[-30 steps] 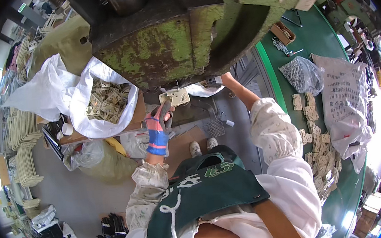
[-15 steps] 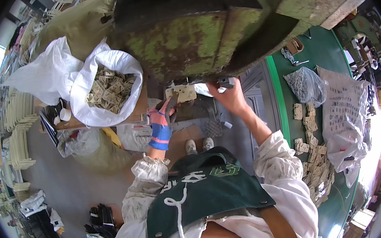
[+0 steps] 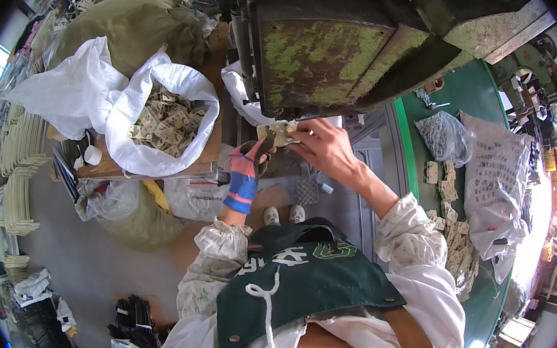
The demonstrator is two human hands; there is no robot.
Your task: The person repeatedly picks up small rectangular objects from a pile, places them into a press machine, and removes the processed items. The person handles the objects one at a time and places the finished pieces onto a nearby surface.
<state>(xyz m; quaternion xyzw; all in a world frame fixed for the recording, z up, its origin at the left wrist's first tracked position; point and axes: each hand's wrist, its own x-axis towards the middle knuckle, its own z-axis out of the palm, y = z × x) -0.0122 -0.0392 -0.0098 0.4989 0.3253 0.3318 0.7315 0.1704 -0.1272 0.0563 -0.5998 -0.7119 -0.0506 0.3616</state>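
Cream plate (image 3: 276, 128) is pinched in closed fingers of gloved left hand (image 3: 248, 163), near lower edge of worn green machine (image 3: 320, 54). Fingers of bare right hand (image 3: 332, 151) are bent at right end of plate; whether gripped by them, cannot be told. Left of fingers, similar plates (image 3: 166, 124) are contained in white sack (image 3: 145, 161). Right of fingers, loose plates (image 3: 460, 244) are spread on green table (image 3: 470, 89).

Plate (image 3: 274, 133) is lying between left hand (image 3: 248, 167) and right hand (image 3: 327, 150), before press (image 3: 327, 53) | left: sack (image 3: 120, 143) is standing on table (image 3: 216, 141), holding loose parts (image 3: 166, 128) | right: workbench (image 3: 476, 88) is bearing clear bag (image 3: 446, 139), heap (image 3: 460, 243), second sack (image 3: 494, 175)
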